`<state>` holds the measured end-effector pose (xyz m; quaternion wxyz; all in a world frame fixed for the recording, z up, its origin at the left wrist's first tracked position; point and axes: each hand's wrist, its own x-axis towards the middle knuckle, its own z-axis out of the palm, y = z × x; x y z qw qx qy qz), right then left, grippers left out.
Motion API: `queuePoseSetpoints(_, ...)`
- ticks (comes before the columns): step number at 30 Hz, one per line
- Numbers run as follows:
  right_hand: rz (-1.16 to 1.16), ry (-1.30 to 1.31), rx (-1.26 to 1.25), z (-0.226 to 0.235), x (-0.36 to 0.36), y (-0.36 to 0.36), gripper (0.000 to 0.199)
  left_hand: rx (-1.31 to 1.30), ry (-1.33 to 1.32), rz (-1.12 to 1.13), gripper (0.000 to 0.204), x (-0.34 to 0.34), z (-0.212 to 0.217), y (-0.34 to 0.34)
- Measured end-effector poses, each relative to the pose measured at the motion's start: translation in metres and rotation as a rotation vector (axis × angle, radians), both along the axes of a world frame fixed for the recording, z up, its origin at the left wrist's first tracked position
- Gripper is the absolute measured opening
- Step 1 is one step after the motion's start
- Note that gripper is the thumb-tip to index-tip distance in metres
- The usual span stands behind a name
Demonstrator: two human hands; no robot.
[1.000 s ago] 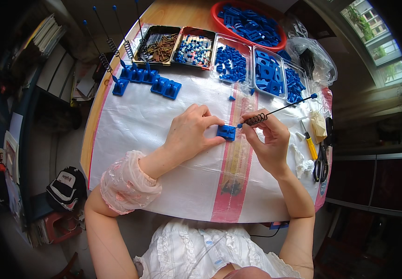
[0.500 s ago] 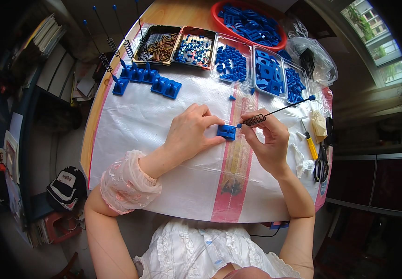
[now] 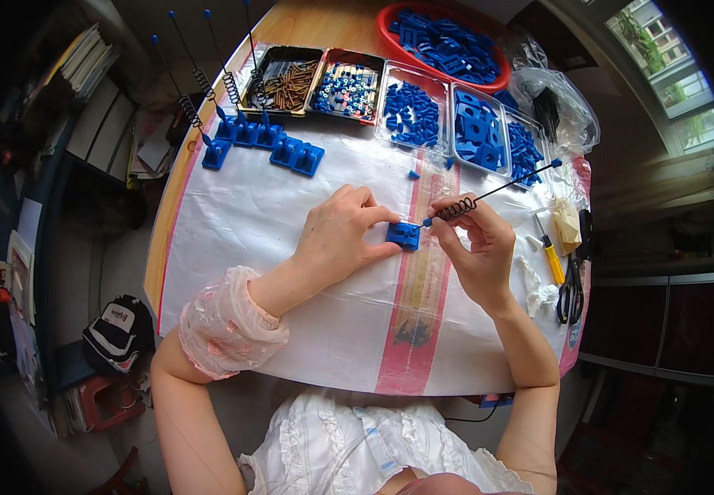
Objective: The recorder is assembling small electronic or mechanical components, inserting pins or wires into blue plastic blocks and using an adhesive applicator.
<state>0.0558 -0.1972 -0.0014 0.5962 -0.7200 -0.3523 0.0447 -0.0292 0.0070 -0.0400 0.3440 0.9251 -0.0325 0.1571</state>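
Observation:
My left hand [image 3: 342, 231] pinches a small blue plastic base [image 3: 404, 236] between thumb and forefinger, on the white woven sheet [image 3: 316, 330]. In my right hand [image 3: 482, 252] is a black spring rod [image 3: 457, 208], gripped near its coil. The rod's blue lower end meets or nearly meets the right side of the base; which of the two I cannot tell. Its thin shaft slants up to the right and ends in a blue tip. Two small blue pieces lie loose beyond my hands, one of them a little cone-like piece [image 3: 413, 175].
At the far left stand several blue bases [image 3: 245, 132], some carrying spring rods. Trays hold brass screws [image 3: 289, 85], small nuts [image 3: 345, 89] and blue parts [image 3: 412, 111]. Behind them is a red basin [image 3: 501, 81]. A yellow-handled screwdriver [image 3: 553, 262] and black scissors [image 3: 570, 297] lie at right.
The hands, base and rod keep almost the same places. The rod's upper tip has risen slightly, and the whole view has shifted by a small amount.

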Motion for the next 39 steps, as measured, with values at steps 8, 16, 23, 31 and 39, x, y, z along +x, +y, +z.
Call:
queuePoseSetpoints(8, 0.007, -0.123, -0.055, 0.001, 0.003, 0.0, 0.016, 0.003, 0.015, 0.001, 0.033, 0.0, 0.0, 0.0)
queuePoseSetpoints(16, -0.014, -0.032, -0.041, 0.004, -0.001, 0.0, 0.015, -0.002, 0.008, -0.006, 0.034, -0.001, 0.002, 0.0)
queuePoseSetpoints(23, 0.006, -0.126, -0.036, 0.006, 0.001, 0.0, 0.02, -0.001, 0.033, -0.008, 0.035, 0.0, 0.003, -0.001)
queuePoseSetpoints(31, 0.057, -0.211, -0.107, 0.012, 0.004, -0.003, 0.02, -0.002, 0.055, -0.009, 0.036, 0.001, 0.007, -0.003)
queuePoseSetpoints(39, 0.078, -0.194, -0.105, 0.012, 0.005, -0.002, 0.021, 0.008, 0.049, 0.0, 0.035, 0.0, 0.006, -0.002)
